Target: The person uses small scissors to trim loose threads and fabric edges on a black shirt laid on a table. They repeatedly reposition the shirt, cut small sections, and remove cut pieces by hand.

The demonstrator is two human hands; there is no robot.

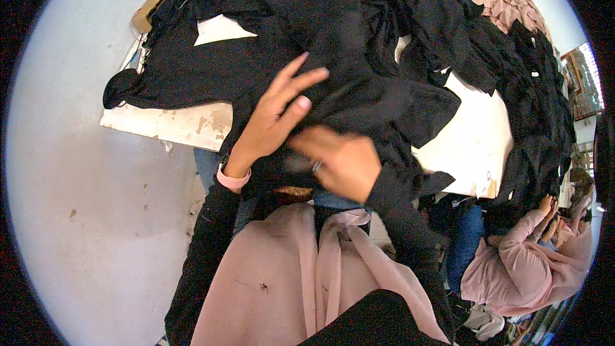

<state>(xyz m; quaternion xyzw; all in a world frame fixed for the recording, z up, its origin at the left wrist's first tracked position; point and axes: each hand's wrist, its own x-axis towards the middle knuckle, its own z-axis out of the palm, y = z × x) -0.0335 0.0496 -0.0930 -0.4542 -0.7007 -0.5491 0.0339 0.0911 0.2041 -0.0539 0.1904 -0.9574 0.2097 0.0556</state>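
A black garment lies spread over the white tabletop, and its near edge hangs down toward my lap. Over its near part, my left hand is open, with fingers apart and stretched toward the far side. Just to the right and nearer to me is my right hand, smeared by motion. Its fingers point left toward my left wrist, and whether they grip any cloth cannot be made out. A ring shows on one of its fingers.
More black cloth is heaped along the table's right side, with pink cloth beyond. The worn table edge shows at left. A small brown box sits at the far left. Another person in a pink top works at right.
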